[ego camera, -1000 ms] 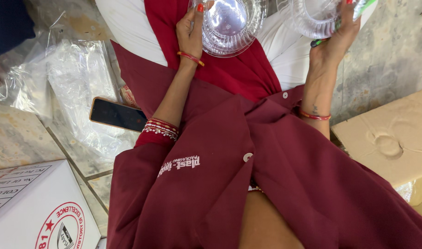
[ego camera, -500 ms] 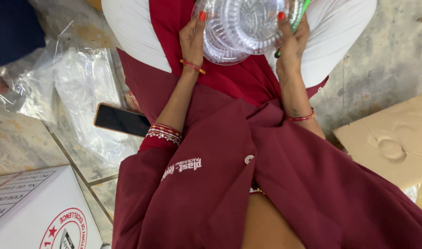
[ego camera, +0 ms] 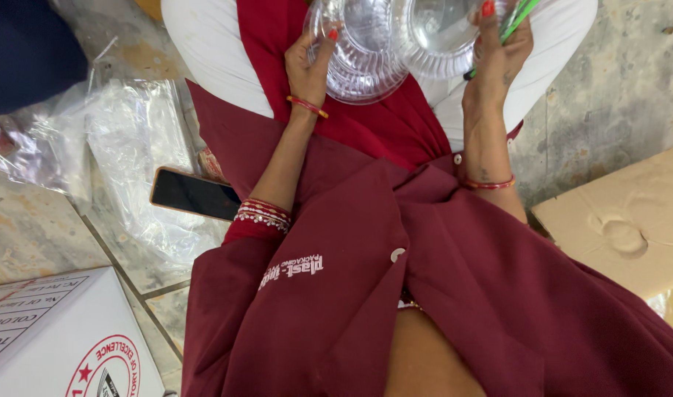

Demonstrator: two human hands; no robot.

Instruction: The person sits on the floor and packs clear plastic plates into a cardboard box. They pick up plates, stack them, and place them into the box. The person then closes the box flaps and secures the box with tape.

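My left hand [ego camera: 312,65] grips a stack of clear ribbed plastic bowls [ego camera: 355,62] above my lap. My right hand [ego camera: 498,55] holds another clear plastic bowl [ego camera: 433,37] beside that stack, and the two pieces overlap at their rims. A green stick-like item [ego camera: 514,22], perhaps a pen, is also held in the right hand. Both forearms reach up out of maroon coat sleeves, with bangles at the wrists. The tops of the bowls are cut off by the frame edge.
A dark phone [ego camera: 193,193] lies on the floor at my left, on crumpled clear plastic bags [ego camera: 130,154]. A white printed carton [ego camera: 64,338] sits at lower left. A brown cardboard box [ego camera: 630,220] is at right on the stone floor.
My right hand has brought its bowl in from the right until it meets the stack in my left hand. Both hands now sit slightly lower and closer together.
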